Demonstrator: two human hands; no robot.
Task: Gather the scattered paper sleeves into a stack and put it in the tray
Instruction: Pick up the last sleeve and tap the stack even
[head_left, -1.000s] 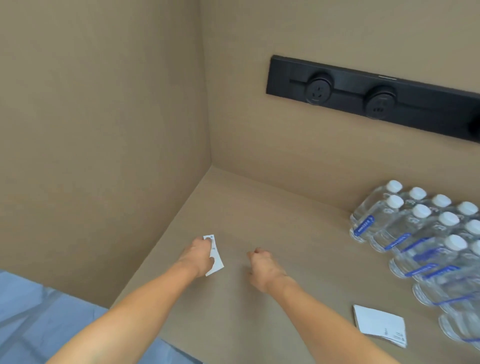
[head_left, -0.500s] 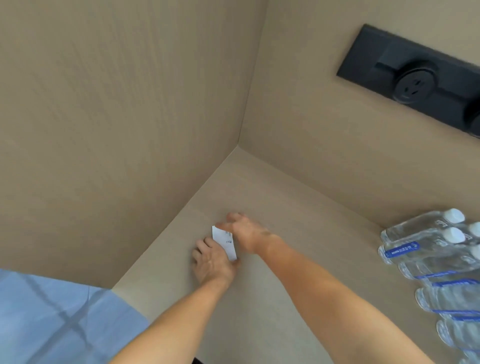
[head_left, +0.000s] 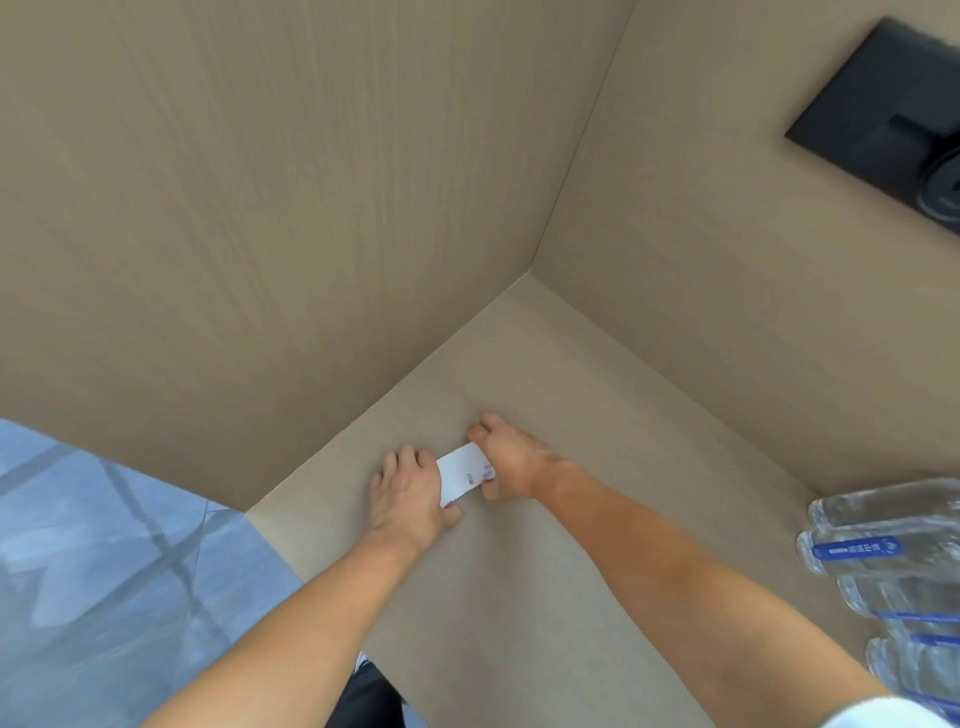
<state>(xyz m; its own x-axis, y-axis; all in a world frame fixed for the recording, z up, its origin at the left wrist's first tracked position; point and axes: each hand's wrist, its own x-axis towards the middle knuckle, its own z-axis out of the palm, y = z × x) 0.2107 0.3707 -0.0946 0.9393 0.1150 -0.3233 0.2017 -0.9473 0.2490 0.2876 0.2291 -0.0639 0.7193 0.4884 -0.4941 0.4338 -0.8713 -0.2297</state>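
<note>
Gripping paper sleeves (head_left: 464, 474), seemingly stacked, both hands.

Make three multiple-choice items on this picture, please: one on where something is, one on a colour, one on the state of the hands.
1. Where do the water bottles lie?
A. at the right edge of the counter
B. in the far corner
C. on the floor

2. What colour are the bottle labels?
A. red
B. blue
C. green

3. What holds the paper sleeve?
A. the left hand only
B. the right hand only
C. both hands

Answers:
1. A: they cluster at the right side of the counter.
2. B: a blue band shows on each bottle.
3. C: the left hand grips its left end and the right hand its right end.
</note>
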